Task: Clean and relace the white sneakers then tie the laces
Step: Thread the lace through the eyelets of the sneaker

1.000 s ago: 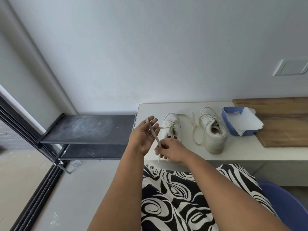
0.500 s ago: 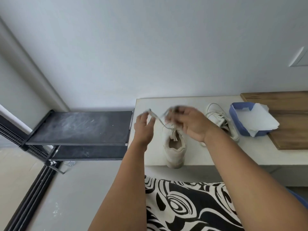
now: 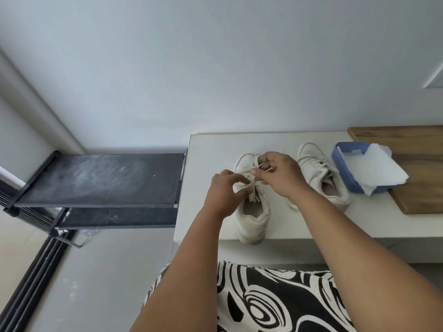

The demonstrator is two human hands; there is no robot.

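Seated at a low white bench [image 3: 206,149], I work the lace [image 3: 254,188] of the nearer white sneaker [image 3: 253,216], which stands heel toward me at the bench's front edge, its heel just over the lip. My right hand [image 3: 279,177] hovers over the toe end, thumb and forefinger pinched on a thin run of lace above the eyelets, the other fingers curled under. My left hand [image 3: 224,194] comes in from the side at the tongue, fingertips closed on the lace where the strands gather; exactly how many strands it holds I cannot tell. Both wrists are bent down, forearms reaching out over my patterned lap. The lace looks flat, soft and limp, so I judge it will slide through the fingers unless it is taken near the knot and kept taut; the shoe itself seems light enough to shift if pulled hard. The second sneaker [image 3: 321,178] sits just to the right, beside a blue tub [image 3: 341,164] holding white paper [image 3: 376,168], which rests partly on a wooden board [image 3: 412,144].
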